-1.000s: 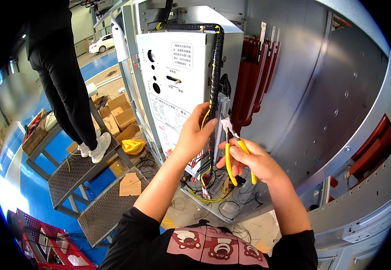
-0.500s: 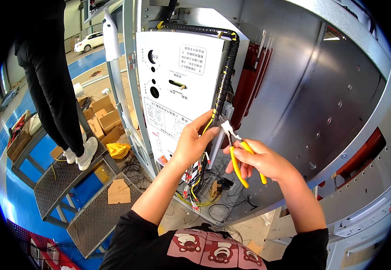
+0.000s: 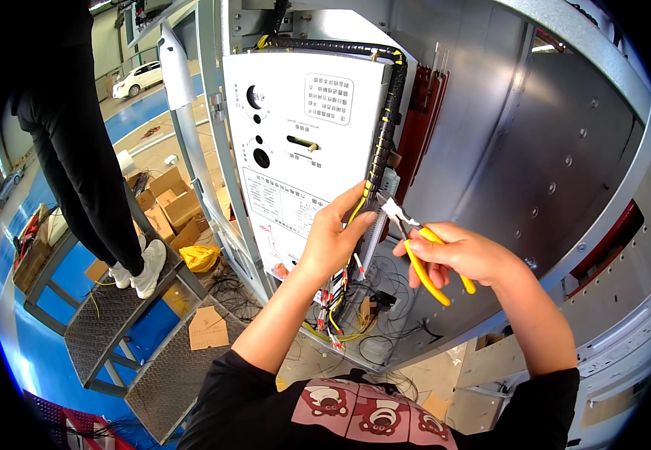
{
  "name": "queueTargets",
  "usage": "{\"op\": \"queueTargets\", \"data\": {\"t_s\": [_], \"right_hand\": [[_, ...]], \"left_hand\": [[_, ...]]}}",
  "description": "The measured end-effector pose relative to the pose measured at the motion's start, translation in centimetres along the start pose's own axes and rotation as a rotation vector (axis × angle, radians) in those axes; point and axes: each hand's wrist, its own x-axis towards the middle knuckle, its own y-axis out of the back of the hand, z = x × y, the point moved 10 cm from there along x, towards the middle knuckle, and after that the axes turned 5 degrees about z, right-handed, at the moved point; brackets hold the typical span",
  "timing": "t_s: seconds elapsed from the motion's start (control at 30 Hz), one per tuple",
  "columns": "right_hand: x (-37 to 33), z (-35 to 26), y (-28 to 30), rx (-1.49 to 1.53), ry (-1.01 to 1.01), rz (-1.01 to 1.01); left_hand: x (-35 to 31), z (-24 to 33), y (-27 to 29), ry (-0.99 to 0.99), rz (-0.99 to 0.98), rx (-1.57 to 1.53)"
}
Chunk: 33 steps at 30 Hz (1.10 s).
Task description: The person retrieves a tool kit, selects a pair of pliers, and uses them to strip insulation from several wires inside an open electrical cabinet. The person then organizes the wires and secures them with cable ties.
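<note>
Yellow-handled pliers, one, in right hand

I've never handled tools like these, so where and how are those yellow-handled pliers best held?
Probably around both yellow handles, coming from the lower right, as the right hand does. The pliers lie slanted: their handles spread apart toward the lower right, while the jaws point up and left toward the black cable bundle.

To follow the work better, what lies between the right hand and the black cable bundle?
The pliers lie there: the right hand holds their yellow handles, and their metal head points toward the black cable bundle, in the head view.
</note>
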Motion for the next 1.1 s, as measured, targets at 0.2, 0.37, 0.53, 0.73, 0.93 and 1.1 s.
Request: {"op": "queueTargets", "data": {"t_s": [0.2, 0.37, 0.53, 0.73, 0.93, 1.1], "right_hand": [[0.0, -0.6, 0.2, -0.001, -0.049, 0.027], [0.1, 0.3, -0.5, 0.213, -0.113, 0.022], [0.6, 1.0, -0.4, 0.243, 0.031, 0.031], [-0.4, 1.7, -1.5, 0.200, 0.110, 0.070], [-2.8, 1.9, -2.3, 0.386, 0.261, 0.059], [-4.1, 4.5, -3.4, 0.661, 0.272, 0.020]], "left_hand": [[0.1, -0.6, 0.4, -0.016, -0.013, 0.080], [0.2, -0.4, 0.2, 0.025, -0.038, 0.041], [-0.1, -0.4, -0.1, 0.044, -0.030, 0.030], [-0.7, 1.0, -0.1, 0.086, -0.044, -0.002], [-1.4, 1.6, 0.4, 0.214, -0.141, -0.137], [-1.1, 2.8, 1.3, 0.239, -0.207, -0.101]]}}
